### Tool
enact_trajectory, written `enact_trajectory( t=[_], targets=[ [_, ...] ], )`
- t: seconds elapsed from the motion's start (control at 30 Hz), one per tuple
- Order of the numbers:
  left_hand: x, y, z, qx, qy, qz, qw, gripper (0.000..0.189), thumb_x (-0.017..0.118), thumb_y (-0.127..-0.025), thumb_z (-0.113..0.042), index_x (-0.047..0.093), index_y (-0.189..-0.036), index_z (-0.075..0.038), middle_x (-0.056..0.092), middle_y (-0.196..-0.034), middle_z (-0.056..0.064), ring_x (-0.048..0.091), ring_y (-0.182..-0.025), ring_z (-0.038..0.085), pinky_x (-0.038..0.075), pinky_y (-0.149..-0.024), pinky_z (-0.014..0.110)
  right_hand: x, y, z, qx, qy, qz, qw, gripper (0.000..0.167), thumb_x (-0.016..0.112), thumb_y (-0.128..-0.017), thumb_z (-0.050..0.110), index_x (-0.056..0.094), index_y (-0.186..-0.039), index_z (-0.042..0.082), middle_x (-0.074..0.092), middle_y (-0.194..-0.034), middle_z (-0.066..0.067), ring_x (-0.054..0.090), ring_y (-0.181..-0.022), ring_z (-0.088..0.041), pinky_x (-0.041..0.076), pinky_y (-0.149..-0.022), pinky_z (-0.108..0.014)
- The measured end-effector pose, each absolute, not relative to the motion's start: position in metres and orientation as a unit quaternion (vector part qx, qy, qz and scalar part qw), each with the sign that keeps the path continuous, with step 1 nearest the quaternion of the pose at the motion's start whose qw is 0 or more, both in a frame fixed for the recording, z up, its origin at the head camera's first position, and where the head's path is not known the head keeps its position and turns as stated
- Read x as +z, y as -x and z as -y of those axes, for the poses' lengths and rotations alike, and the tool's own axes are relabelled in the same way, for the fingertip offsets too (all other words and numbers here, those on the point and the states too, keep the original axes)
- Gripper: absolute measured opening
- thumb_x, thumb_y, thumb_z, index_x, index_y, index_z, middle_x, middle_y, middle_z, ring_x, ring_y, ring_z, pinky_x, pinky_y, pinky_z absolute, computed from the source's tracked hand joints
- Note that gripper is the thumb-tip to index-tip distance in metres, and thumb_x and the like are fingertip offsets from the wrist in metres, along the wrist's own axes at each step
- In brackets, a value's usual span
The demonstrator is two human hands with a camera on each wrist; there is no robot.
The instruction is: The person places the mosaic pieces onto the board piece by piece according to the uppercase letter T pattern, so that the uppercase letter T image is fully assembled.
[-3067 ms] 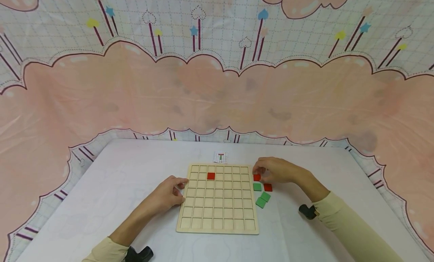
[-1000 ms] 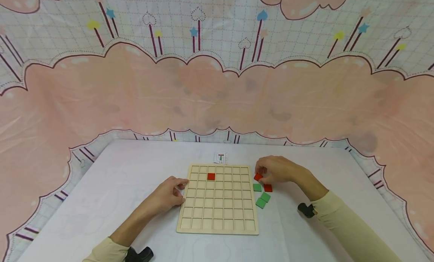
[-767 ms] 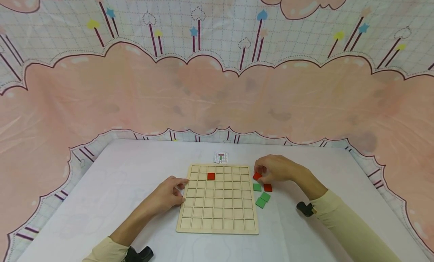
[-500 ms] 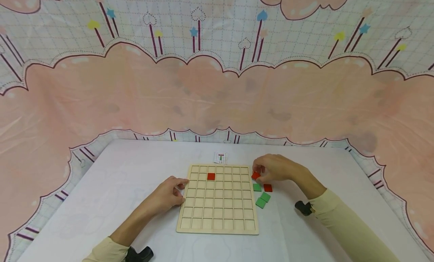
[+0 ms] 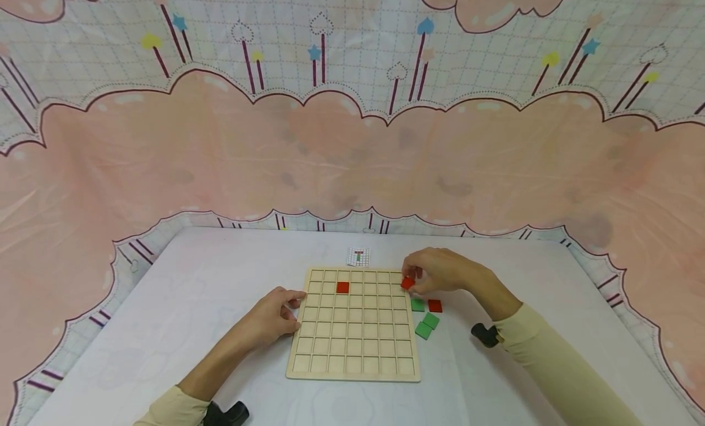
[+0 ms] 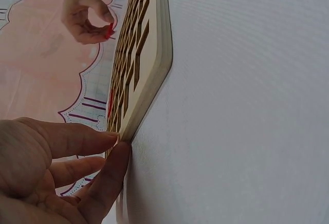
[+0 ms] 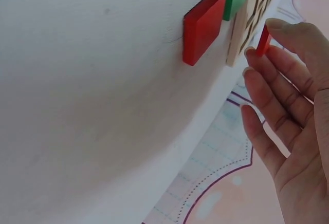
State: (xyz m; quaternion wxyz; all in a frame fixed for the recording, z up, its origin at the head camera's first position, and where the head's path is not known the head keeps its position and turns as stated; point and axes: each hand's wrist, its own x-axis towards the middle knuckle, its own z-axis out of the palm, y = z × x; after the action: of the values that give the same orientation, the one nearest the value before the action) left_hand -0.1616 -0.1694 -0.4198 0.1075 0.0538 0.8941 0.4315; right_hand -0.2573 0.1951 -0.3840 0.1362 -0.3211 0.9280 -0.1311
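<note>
In the head view, a light wooden board with a square grid lies on the table, one red tile set in a cell of its upper part. The thumb and fingers of my left hand hold the board's left edge. My right hand pinches another red tile between thumb and fingertips, over the board's upper right corner. The left wrist view shows this tile raised above the board's surface. Beside the board's right edge lie a third red tile and several green tiles.
Behind the board's top edge lies a small white card printed with a grid and a red and green T shape. A white cover spreads over the table. Behind it hangs a pink and white patterned cloth.
My right hand has picked up the red tile from beside the board and carried it left and away from me, over the board's corner. My left hand keeps its place.
</note>
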Motion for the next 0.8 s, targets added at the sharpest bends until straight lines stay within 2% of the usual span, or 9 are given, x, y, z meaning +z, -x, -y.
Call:
enact_trajectory(
  t=[0.57, 0.8],
  targets=[
    [-0.419, 0.161, 0.170, 0.433, -0.059, -0.893, 0.108, 0.060, 0.072, -0.079, 0.012, 0.058, -0.137, 0.007, 0.055, -0.108, 0.010, 0.054, -0.081, 0.017, 0.046, -0.060, 0.024, -0.384, 0.259, -0.178, -0.143, 0.357, -0.914, 0.134, 0.023, 0.081, -0.086, 0.028, 0.072, -0.107, 0.024, 0.064, -0.093, 0.013, 0.058, -0.091, -0.012, 0.051, -0.080, -0.029],
    [-0.419, 0.161, 0.169, 0.432, -0.060, -0.894, 0.104, 0.060, 0.072, -0.079, 0.012, 0.058, -0.137, 0.006, 0.055, -0.108, 0.010, 0.054, -0.082, 0.017, 0.046, -0.060, 0.024, -0.386, 0.260, -0.169, -0.139, 0.367, -0.910, 0.134, 0.024, 0.081, -0.087, 0.032, 0.073, -0.107, 0.024, 0.064, -0.092, 0.013, 0.059, -0.090, -0.011, 0.052, -0.081, -0.027]
  ],
)
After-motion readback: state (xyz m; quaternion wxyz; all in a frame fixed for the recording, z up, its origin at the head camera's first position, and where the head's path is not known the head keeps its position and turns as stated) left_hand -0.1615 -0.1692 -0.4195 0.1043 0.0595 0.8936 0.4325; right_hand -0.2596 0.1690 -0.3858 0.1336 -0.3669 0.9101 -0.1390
